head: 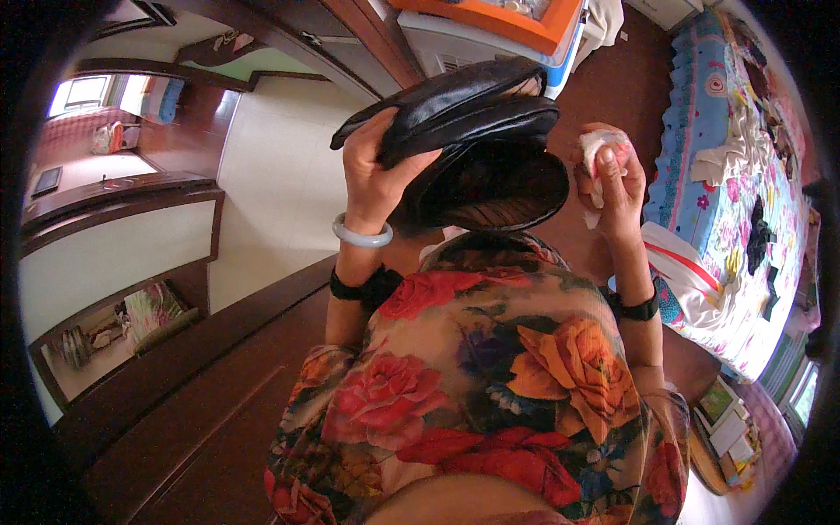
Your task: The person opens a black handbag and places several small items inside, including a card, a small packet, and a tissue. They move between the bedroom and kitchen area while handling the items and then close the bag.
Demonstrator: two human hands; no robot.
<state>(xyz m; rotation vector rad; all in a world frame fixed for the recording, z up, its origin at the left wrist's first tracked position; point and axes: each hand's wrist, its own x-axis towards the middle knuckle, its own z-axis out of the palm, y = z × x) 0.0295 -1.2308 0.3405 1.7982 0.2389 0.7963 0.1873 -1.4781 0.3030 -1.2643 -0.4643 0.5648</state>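
Observation:
A glossy black leather bag (pixel 472 118) is held up in front of my body. My left hand (pixel 374 174) grips its left side, with the thumb on the near face and the fingers hidden behind it. The bag gapes toward me, and its dark lining (pixel 492 187) shows. To the right of the bag, apart from it, my right hand (pixel 620 180) pinches a crumpled white cloth or tissue (pixel 600 147). One end of this wad hangs below the fingers.
On the right, a bed (pixel 735 216) with a flowered cover bears scattered clothes. An orange tray (pixel 551 29) rests on a white box (pixel 426 36) beyond the bag. At left is a dark wooden cabinet with a mirror (pixel 98 131). Reddish-brown floor (pixel 590 85) shows between.

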